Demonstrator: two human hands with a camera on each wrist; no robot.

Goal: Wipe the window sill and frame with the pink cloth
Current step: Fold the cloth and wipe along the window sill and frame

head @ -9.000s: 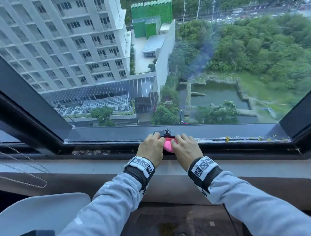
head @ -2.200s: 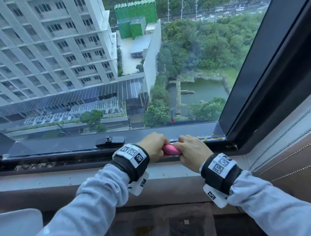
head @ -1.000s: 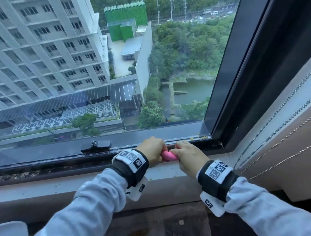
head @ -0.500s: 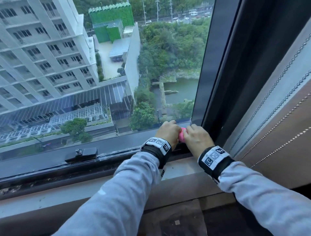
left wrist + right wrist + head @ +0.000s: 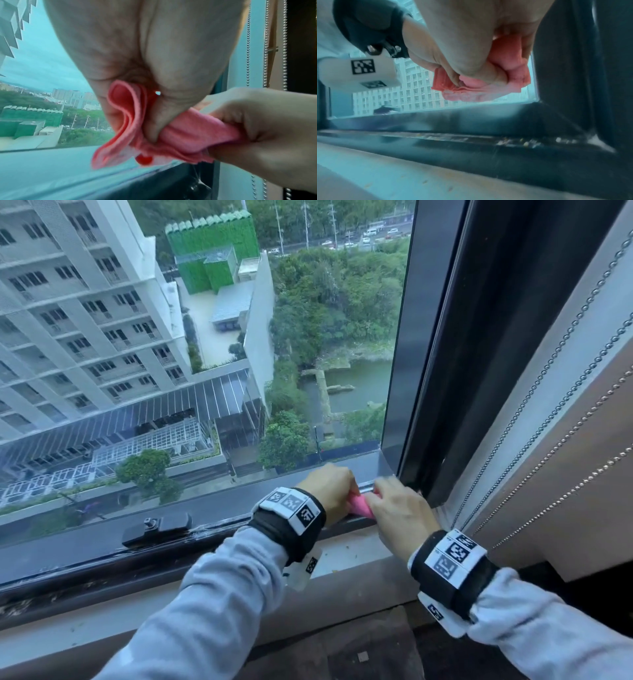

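At the left of the dark frame (image 5: 219, 537), a black latch (image 5: 157, 528) sits on the bottom rail, with grit in the track below and the pale sill (image 5: 346, 556) in front. Further right, the left hand (image 5: 329, 491) has its fingers (image 5: 154, 119) curled round one end of the cloth (image 5: 359, 506). The bunched pink cloth is at the frame's bottom right corner, just above the rail. The right hand (image 5: 399, 515) grips its other end, fingers closed. Bead chains (image 5: 534, 392) hang at the far right.

The pink cloth (image 5: 359, 506), bunched in folds, lay against the dark frame (image 5: 428, 371) at the sill's (image 5: 356, 553) right corner.
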